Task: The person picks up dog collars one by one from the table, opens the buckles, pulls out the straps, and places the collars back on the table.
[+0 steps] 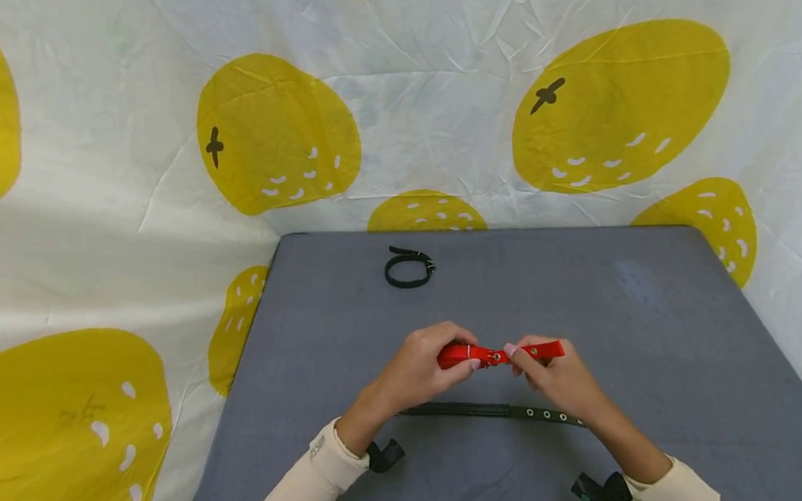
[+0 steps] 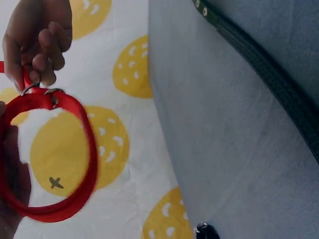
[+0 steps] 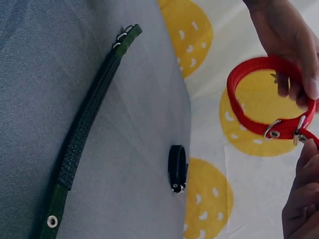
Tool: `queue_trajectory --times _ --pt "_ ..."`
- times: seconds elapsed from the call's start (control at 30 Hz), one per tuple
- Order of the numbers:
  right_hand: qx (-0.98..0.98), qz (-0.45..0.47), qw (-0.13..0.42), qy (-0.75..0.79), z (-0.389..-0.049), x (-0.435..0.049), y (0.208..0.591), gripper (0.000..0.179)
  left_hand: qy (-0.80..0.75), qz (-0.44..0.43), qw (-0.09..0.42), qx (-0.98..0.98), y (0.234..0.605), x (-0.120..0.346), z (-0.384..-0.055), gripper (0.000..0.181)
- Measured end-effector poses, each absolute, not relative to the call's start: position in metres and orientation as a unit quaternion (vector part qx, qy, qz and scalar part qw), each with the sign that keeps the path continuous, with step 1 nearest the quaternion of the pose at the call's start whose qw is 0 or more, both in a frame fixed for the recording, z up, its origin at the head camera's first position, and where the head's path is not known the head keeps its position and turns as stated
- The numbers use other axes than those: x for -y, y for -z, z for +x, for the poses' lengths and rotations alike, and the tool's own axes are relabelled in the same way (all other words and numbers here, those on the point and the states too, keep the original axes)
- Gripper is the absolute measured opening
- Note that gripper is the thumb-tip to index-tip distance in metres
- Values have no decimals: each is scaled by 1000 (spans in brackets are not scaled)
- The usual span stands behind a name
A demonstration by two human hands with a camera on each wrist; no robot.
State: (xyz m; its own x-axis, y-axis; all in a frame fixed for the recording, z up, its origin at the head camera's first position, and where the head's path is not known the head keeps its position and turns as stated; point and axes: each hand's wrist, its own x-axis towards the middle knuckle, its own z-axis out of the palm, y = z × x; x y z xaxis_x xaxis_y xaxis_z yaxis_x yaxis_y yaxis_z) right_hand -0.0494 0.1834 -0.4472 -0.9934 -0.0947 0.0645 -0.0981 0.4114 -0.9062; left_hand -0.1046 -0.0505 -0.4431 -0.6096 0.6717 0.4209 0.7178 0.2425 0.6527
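A red collar (image 1: 478, 353) is held up over the table between both hands, formed into a loop with its metal buckle (image 3: 298, 130) and D-ring (image 3: 271, 128) showing in the right wrist view. My left hand (image 1: 421, 364) grips the loop side, thumb in front by the buckle. My right hand (image 1: 558, 372) pinches the eyeleted strap end, whose tip sticks out to the right. In the left wrist view the round loop of the red collar (image 2: 92, 149) hangs below the buckle. Under the hands, a dark green collar (image 1: 472, 409) lies stretched out, partly hidden by the forearms.
A black collar (image 1: 407, 284), coiled into a ring, lies toward the back of the grey table (image 1: 554, 285). Behind the table and along its sides hangs a white cloth (image 1: 433, 120) printed with yellow fruit.
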Motion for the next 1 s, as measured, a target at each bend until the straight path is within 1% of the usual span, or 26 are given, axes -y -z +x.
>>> queue_trajectory --times 0.2,0.33,0.5,0.63,0.73,0.8,1.0 --pt "850 61 42 -521 -49 -184 454 28 356 -470 42 807 448 48 -108 18" --pt "860 83 73 -498 -48 -182 456 28 302 -490 90 813 451 44 -109 15" --pt "862 116 110 -481 -47 -180 458 26 242 -490 157 822 454 37 -109 11" --pt "848 157 158 -481 -48 -178 460 26 228 -486 191 822 454 32 -108 4" --pt "839 185 192 -474 -48 -175 460 29 229 -477 194 826 453 29 -107 5" --pt "835 199 203 -471 -48 -172 457 30 232 -472 187 830 453 28 -106 5" --pt "832 212 197 -473 -44 -166 447 28 224 -471 168 836 453 26 -106 5"
